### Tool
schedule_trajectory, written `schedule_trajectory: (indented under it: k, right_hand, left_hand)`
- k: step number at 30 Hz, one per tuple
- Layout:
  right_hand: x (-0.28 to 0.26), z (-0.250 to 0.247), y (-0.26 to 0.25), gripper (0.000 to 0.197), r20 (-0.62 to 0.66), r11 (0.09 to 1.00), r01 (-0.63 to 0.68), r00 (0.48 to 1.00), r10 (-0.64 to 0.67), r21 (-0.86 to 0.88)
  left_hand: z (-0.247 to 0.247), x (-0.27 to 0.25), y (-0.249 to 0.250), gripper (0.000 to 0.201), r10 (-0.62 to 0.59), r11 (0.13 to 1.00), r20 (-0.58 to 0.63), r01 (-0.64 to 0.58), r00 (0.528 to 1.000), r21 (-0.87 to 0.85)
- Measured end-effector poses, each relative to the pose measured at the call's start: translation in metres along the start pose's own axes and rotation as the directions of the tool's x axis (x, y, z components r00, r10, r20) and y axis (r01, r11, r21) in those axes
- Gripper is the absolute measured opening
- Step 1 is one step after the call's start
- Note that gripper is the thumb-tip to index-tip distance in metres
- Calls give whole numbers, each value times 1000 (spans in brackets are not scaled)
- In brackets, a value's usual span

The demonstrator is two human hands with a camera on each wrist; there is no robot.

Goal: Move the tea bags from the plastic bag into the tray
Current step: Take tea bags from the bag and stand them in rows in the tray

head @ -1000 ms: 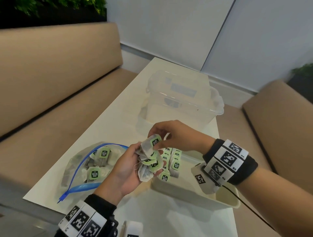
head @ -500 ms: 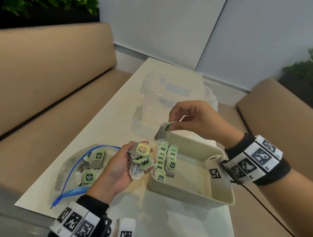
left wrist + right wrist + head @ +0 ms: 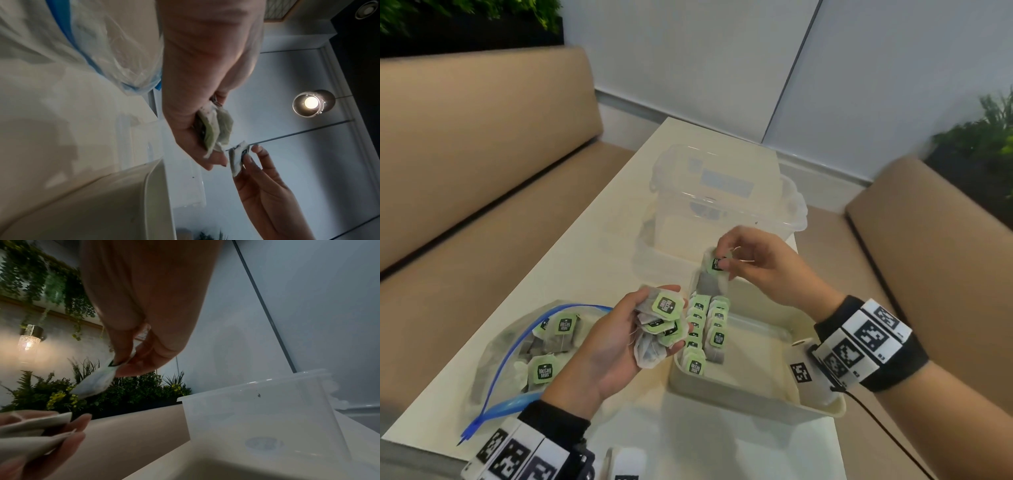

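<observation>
Fingertips [image 3: 723,263] of the right hand [image 3: 760,265] pinch a single tea bag [image 3: 713,274] by its green tag, thumb and forefinger closed on it, so that the bag hangs down over the far left corner of the tray [image 3: 756,399], just above the bags already in there. From the right wrist the same bag [image 3: 96,382] dangles blurred below the pinching fingers. Over on the left, the left hand [image 3: 606,342] lies palm up with its fingers curled loosely around a bunch of tea bags [image 3: 662,329], the top one showing its green tag to the ceiling; the hand hovers between the plastic bag [image 3: 517,356] and the tray's left wall. Two rows of tea bags [image 3: 705,334] stand on edge along the left side of the tray, tags up, the rows touching each other; the rest of the tray floor to the right is bare. More bags lie loose inside the plastic bag, which sits open at the near left of the table [image 3: 592,246], its blue zip strip curling round the mouth. Beyond the tray, farther up the table, stands a clear plastic box [image 3: 722,205] with its lid on. Tan benches [image 3: 482,171] run along both sides of the table, and leafy plants [image 3: 979,147] sit behind the right one.
</observation>
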State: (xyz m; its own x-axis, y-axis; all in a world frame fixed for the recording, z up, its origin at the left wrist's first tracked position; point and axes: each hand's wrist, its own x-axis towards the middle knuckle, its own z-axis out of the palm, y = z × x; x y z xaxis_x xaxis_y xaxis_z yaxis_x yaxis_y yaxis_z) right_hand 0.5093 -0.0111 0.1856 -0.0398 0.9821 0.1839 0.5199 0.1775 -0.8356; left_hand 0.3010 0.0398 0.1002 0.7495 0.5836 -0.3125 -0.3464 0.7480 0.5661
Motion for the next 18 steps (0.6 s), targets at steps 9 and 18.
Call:
schedule_trajectory:
  k: [9, 18]
  right_hand:
    - [-1, 7, -4, 16, -243, 978, 208, 950, -197, 24]
    - [-3, 11, -6, 23, -299, 959, 209, 943, -146, 189]
  left_hand:
    - [1, 0, 3, 39, 7, 1000, 17, -7, 1000, 2]
    - [-2, -3, 4, 39, 0, 1000, -20, -1, 1000, -8]
